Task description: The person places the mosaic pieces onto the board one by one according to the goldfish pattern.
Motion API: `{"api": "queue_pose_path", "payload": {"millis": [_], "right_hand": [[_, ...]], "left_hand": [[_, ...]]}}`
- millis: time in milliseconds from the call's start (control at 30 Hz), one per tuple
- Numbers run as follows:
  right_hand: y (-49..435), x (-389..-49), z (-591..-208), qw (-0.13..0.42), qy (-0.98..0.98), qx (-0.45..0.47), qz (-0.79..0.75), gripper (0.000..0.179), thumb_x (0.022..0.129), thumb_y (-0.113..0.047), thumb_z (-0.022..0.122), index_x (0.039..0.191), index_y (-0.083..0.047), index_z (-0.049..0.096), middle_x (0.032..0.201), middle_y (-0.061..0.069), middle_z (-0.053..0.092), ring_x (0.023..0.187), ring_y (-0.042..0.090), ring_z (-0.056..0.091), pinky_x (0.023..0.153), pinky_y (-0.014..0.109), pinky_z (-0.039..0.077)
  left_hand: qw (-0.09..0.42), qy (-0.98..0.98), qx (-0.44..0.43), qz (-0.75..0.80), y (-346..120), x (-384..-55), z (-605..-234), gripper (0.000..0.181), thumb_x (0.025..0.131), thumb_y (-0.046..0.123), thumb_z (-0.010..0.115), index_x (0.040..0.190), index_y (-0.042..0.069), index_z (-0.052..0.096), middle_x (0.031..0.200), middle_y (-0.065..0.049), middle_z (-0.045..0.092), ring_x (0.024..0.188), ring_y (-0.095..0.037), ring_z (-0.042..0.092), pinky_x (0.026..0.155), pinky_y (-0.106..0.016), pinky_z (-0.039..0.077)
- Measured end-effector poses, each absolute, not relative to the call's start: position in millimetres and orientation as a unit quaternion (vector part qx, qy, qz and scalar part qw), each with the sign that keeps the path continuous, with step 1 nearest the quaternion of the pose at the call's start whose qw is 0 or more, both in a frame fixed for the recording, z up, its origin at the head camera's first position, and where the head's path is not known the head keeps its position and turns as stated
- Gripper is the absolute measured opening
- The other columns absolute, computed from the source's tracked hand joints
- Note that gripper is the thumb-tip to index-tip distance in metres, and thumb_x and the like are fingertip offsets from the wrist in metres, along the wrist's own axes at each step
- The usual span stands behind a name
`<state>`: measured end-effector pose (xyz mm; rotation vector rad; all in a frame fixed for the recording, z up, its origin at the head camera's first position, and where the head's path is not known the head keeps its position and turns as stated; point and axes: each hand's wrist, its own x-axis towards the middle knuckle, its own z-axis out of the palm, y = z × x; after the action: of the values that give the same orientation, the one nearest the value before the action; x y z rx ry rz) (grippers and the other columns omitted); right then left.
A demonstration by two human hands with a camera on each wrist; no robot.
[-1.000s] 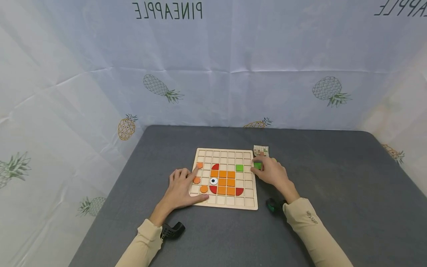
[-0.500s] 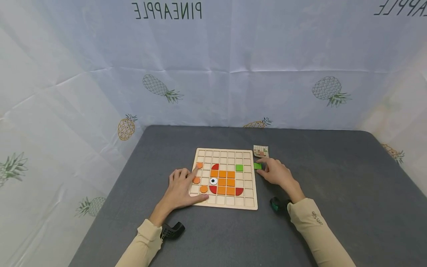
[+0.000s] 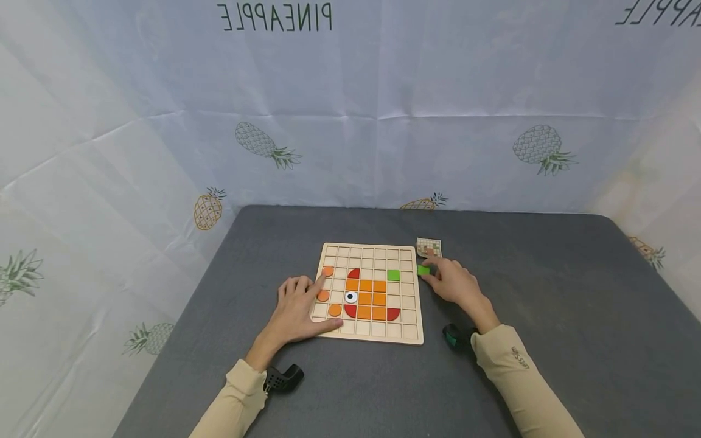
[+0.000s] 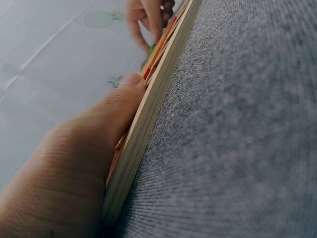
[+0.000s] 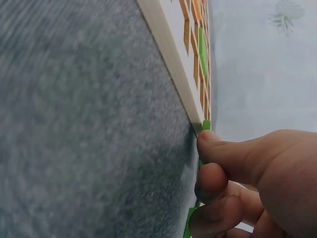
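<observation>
My left hand (image 3: 296, 308) lies with spread fingers over the left side of a wooden grid board (image 3: 405, 331); its thumb rests on the board near the front edge, seen in the left wrist view. Just beyond the board's right edge, my right hand (image 3: 454, 283) pinches a green square tile (image 5: 206, 125) between thumb and fingers. Another green piece (image 5: 189, 223) shows below the fingers in the right wrist view. On the board sit orange squares (image 3: 364, 298), red quarter-round pieces (image 3: 392, 314), a white eye disc (image 3: 350, 297), orange discs (image 3: 334, 310) and a green square (image 3: 393, 275).
A small printed card (image 3: 428, 246) with a grid picture lies behind my right hand, by the board's back right corner. The dark grey table (image 3: 350, 389) extends around the board. A pale curtain (image 3: 350, 152) printed with pineapples hangs behind it.
My right hand has drawn back slightly to the right from the board's edge, and the green tile in its fingers has tilted. The left hand and the board have stayed put.
</observation>
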<state>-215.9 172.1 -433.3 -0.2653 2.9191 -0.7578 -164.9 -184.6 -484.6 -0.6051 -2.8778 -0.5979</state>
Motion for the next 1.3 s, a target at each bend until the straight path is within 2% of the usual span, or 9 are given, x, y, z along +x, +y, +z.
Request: {"api": "queue_pose_path", "payload": {"millis": [100,167,200,233,333,400,467,967,1300], "right_hand": [[168,-214,-431,0.047,0.961,-0.102,-0.255,0.035,0.100,-0.019,0.066,0.133,-0.006,0.065,0.115,0.022,0.071,0.054,0.016,0.050,0.048,0.029,0.036],[165,-212,-430,0.044,0.958,-0.111,-0.259,0.036,0.099,-0.018,0.067,0.132,-0.004,0.066,0.145,0.026,0.057,0.055,0.015,0.050,0.048,0.029,0.036],[164,-212,-430,0.043,0.957,-0.115,-0.262,0.036,0.099,-0.018,0.067,0.132,-0.004,0.066,0.154,0.026,0.047,0.055,0.015,0.049,0.048,0.029,0.036],[163,-211,-430,0.043,0.957,-0.116,-0.263,0.036,0.099,-0.019,0.068,0.132,-0.004,0.066,0.154,0.026,0.047,0.054,0.015,0.049,0.048,0.029,0.035],[159,-211,-428,0.042,0.955,-0.119,-0.270,0.037,0.098,-0.020,0.069,0.132,-0.006,0.066,0.110,0.021,0.072,0.053,0.015,0.047,0.048,0.028,0.035],[157,-212,-428,0.043,0.954,-0.123,-0.271,0.037,0.098,-0.021,0.069,0.132,-0.006,0.066,0.076,0.012,0.065,0.052,0.015,0.047,0.048,0.028,0.035],[154,-212,-429,0.046,0.953,-0.131,-0.271,0.036,0.098,-0.021,0.069,0.131,-0.006,0.067,0.061,0.004,0.055,0.051,0.014,0.047,0.049,0.028,0.035],[145,-209,-435,0.048,0.952,-0.146,-0.266,0.034,0.097,-0.021,0.070,0.129,-0.008,0.069,0.059,-0.001,0.051,0.050,0.013,0.045,0.047,0.026,0.033],[146,-209,-435,0.048,0.951,-0.142,-0.269,0.035,0.097,-0.023,0.070,0.129,-0.010,0.070,0.057,-0.002,0.049,0.049,0.013,0.045,0.046,0.026,0.031]], "left_hand": [[0.066,-0.958,-0.198,-0.195,-185,-165,-484,0.113,0.077,0.084,0.060,0.160,0.013,0.035,0.113,-0.007,0.046,0.106,-0.030,0.034,0.103,-0.061,0.025],[0.067,-0.959,-0.199,-0.191,-185,-166,-483,0.113,0.077,0.085,0.059,0.160,0.013,0.035,0.112,-0.007,0.046,0.106,-0.030,0.034,0.103,-0.061,0.025],[0.068,-0.959,-0.200,-0.190,-184,-166,-484,0.113,0.077,0.086,0.058,0.160,0.013,0.035,0.112,-0.007,0.046,0.105,-0.030,0.034,0.103,-0.061,0.025],[0.070,-0.958,-0.202,-0.190,-184,-166,-483,0.113,0.077,0.087,0.057,0.160,0.013,0.035,0.112,-0.008,0.046,0.105,-0.030,0.034,0.103,-0.062,0.025],[0.072,-0.958,-0.204,-0.189,-184,-167,-484,0.115,0.077,0.091,0.051,0.160,0.013,0.036,0.111,-0.008,0.046,0.105,-0.030,0.034,0.103,-0.062,0.024],[0.074,-0.957,-0.206,-0.191,-184,-167,-484,0.116,0.077,0.093,0.049,0.160,0.012,0.036,0.111,-0.008,0.046,0.105,-0.031,0.034,0.103,-0.063,0.024],[0.074,-0.957,-0.205,-0.190,-184,-168,-484,0.116,0.077,0.092,0.050,0.160,0.012,0.035,0.111,-0.008,0.046,0.105,-0.031,0.034,0.103,-0.062,0.024],[0.060,-0.961,-0.192,-0.189,-184,-164,-487,0.112,0.076,0.081,0.063,0.162,0.016,0.031,0.115,-0.007,0.047,0.112,-0.031,0.036,0.107,-0.060,0.022],[0.064,-0.960,-0.197,-0.187,-184,-164,-487,0.114,0.077,0.087,0.058,0.161,0.014,0.033,0.111,-0.006,0.046,0.107,-0.029,0.035,0.104,-0.061,0.023]]}}
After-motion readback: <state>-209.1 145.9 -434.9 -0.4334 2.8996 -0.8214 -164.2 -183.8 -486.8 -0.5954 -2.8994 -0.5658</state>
